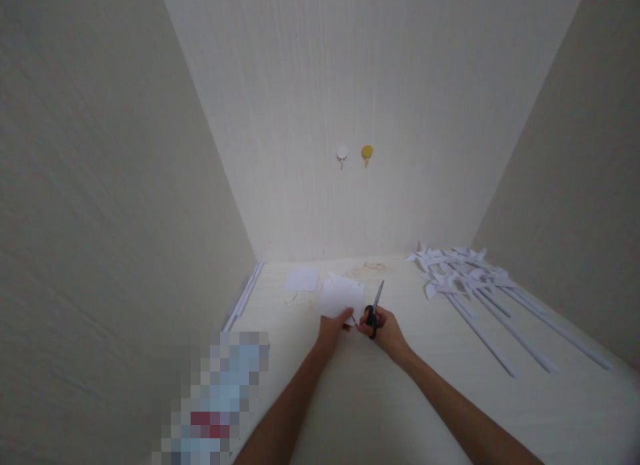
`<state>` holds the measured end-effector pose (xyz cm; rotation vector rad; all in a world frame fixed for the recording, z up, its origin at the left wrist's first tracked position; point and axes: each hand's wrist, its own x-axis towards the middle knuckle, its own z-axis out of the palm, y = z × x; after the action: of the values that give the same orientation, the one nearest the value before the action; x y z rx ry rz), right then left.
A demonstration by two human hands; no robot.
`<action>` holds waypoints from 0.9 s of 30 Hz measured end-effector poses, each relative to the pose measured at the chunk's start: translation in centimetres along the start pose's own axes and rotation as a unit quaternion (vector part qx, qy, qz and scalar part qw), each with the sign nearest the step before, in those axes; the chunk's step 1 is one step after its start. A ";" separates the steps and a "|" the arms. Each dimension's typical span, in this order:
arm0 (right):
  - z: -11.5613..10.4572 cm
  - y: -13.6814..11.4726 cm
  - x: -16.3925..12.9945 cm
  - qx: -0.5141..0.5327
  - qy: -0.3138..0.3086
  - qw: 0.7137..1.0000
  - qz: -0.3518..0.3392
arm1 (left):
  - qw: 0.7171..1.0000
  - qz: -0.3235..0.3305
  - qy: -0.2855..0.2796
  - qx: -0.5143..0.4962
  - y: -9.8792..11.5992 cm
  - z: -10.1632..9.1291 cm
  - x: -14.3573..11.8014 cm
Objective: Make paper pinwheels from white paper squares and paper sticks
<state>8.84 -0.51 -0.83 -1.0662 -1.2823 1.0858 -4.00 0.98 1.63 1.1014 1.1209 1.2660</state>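
My left hand (336,323) is closed on the near edge of a white sheet of paper (343,295), its thumb lying on top. Slits or creases show at the sheet's upper corners. In my right hand (390,331) is a pair of black-handled scissors (373,316), with the blades pointing up and away from me. The right fingertips also reach the sheet's near right corner, where a thin reddish-brown strip shows between the hands; what it is I cannot make out. Beyond the left hand lies a second white paper square (302,279), flat on the table.
Several white paper pinwheels on rolled sticks (463,271) lie along the right. White paper rods (243,296) rest by the left wall. Small tan scraps (373,268) are at the back. A blurred-out item (225,398) lies front left. Two hooks (367,153) hang on the back wall.
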 end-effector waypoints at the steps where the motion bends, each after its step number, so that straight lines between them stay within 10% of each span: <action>1: 0.0 0.0 0.0 0.001 -0.001 1.000 0.000 | 1.000 -0.002 0.000 -0.003 0.0 0.0 0.0; 27: 0.1 -0.3 0.0 0.015 0.020 1.000 0.007 | 0.999 -0.010 0.017 -0.026 -0.9 -0.2 0.5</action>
<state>8.77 -0.58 -0.56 -1.0705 -1.2252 1.0867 -4.07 1.47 0.67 1.0305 1.1150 1.2949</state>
